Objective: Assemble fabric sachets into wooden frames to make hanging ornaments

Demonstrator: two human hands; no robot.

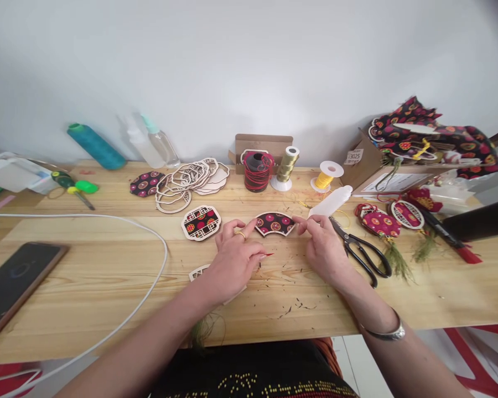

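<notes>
A fan-shaped piece covered in dark patterned fabric (274, 223) lies on the wooden table (108, 287). My left hand (234, 257) pinches its left end with curled fingers. My right hand (322, 246) pinches its right end the same way. Under my left hand a pale wooden cut-out frame (198, 272) shows partly. A finished fabric-backed lattice piece (201, 222) lies just left of the hands.
Black scissors (363, 253) and a white glue bottle (331, 201) lie right of my right hand. Thread spools (258, 171) stand behind, and a stack of wooden frames (193, 179). A phone (14, 282) and white cable (149, 232) are at left. Fabric box (423, 141) at right.
</notes>
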